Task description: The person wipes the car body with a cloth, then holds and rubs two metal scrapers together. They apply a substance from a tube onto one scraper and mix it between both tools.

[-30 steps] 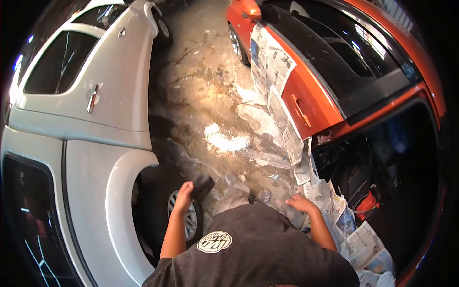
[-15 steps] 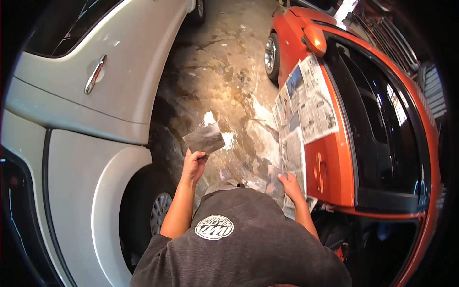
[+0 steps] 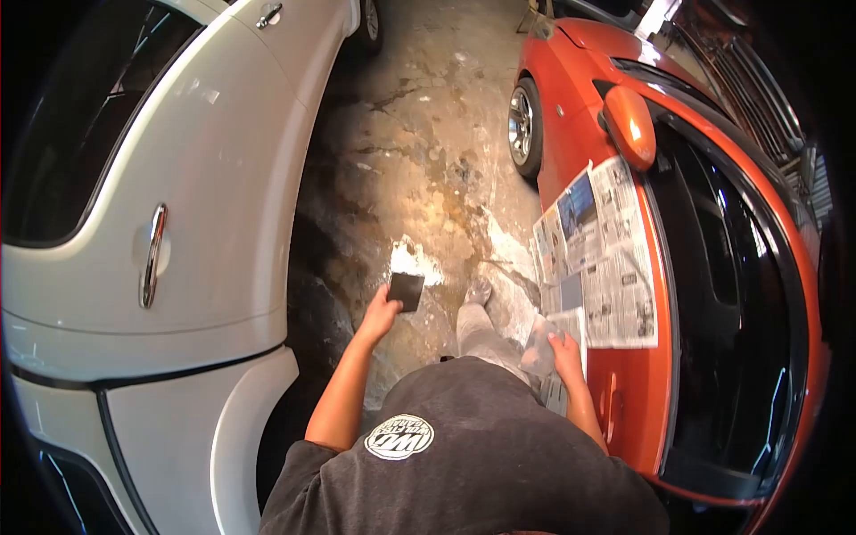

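Note:
Between two cars, my left hand (image 3: 382, 314) grips a small dark, flat sheet (image 3: 407, 291) by its left edge, held out above the floor. On the other side, my right hand (image 3: 565, 351) pinches a thin, cloudy, see-through piece (image 3: 539, 348), beside the newspaper-covered door of the orange car (image 3: 624, 383). Printed newspaper sheets (image 3: 615, 294) cover part of that door. Neither hand touches a car as far as can be seen.
A pale car (image 3: 223, 178) with chrome door handles (image 3: 153, 257) runs along the left. The orange mirror (image 3: 629, 127) juts out at the upper right. Stained concrete floor (image 3: 428, 160) with bright wet-looking patches lies between the cars. One foot (image 3: 478, 292) shows ahead.
The view has shifted forward along the cars, and a foot has come into sight. The sheet in my left hand now looks smaller and darker, turned to another angle. Both hands keep their holds.

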### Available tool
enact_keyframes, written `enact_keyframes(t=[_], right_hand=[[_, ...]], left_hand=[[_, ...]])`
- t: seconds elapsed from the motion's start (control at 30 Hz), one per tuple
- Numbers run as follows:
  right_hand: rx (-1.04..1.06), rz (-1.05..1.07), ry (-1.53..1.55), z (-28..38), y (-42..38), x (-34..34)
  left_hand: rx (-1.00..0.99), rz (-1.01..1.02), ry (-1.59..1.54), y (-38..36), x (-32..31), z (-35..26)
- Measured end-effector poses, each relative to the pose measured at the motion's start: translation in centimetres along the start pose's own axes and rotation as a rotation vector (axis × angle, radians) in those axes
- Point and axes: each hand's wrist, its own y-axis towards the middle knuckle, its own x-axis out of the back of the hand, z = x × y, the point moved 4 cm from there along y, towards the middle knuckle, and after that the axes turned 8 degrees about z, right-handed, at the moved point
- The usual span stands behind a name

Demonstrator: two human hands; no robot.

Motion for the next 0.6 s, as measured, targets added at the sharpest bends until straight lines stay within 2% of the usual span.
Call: enact_keyframes(t=[0.07, 0.13, 0.2, 0.27, 0.3, 0.33, 0.37, 0.43, 0.47, 0.5, 0.57, 0.6], right_hand=[[0.008, 0.014, 0.028, 1.7, 4.5, 0.8], [0.005, 0.037, 0.072, 3.1, 9.8, 1.7], [0.058, 0.040, 0.066, 4.3, 16.9, 1.9], [0.127, 0.050, -0.012, 6.9, 24.5, 0.9], [0.162, 0.115, -0.121, 9.2, 28.0, -0.2], [0.196, 0.173, -0.234, 12.5, 31.1, -1.5], [0.222, 0.226, -0.346, 15.7, 33.4, -3.0], [0.402, 0.306, -0.647, 22.9, 37.0, -6.3], [0.498, 0.345, -0.807, 25.7, 38.9, -7.9], [0.486, 0.395, -0.789, 27.4, 40.8, -9.5], [0.458, 0.496, -0.751, 29.8, 45.2, -12.3], [0.471, 0.559, -0.742, 29.5, 48.4, -13.5]], left_hand=[[0.027, -0.048, 0.292, 2.2, 1.1, 4.3], [0.073, -0.131, 0.479, 2.1, 1.8, 6.1], [0.257, -0.224, 0.581, 1.8, 3.4, 10.8], [0.495, -0.341, 0.529, 0.4, 4.7, 14.4], [0.485, -0.233, 0.538, 0.0, 5.6, 17.9], [0.593, -0.355, 0.402, -0.5, 6.0, 18.3], [0.411, -0.162, 0.917, -0.8, 6.0, 19.5], [0.782, -0.480, 0.298, -2.2, 4.6, 16.8], [0.736, -0.190, 0.641, -0.9, 4.1, 20.3], [0.611, 0.043, 0.989, 0.7, 3.3, 19.4], [0.623, 0.047, 0.922, 2.9, 2.5, 20.0], [0.882, -0.369, 0.424, 3.5, 3.0, 21.0]])
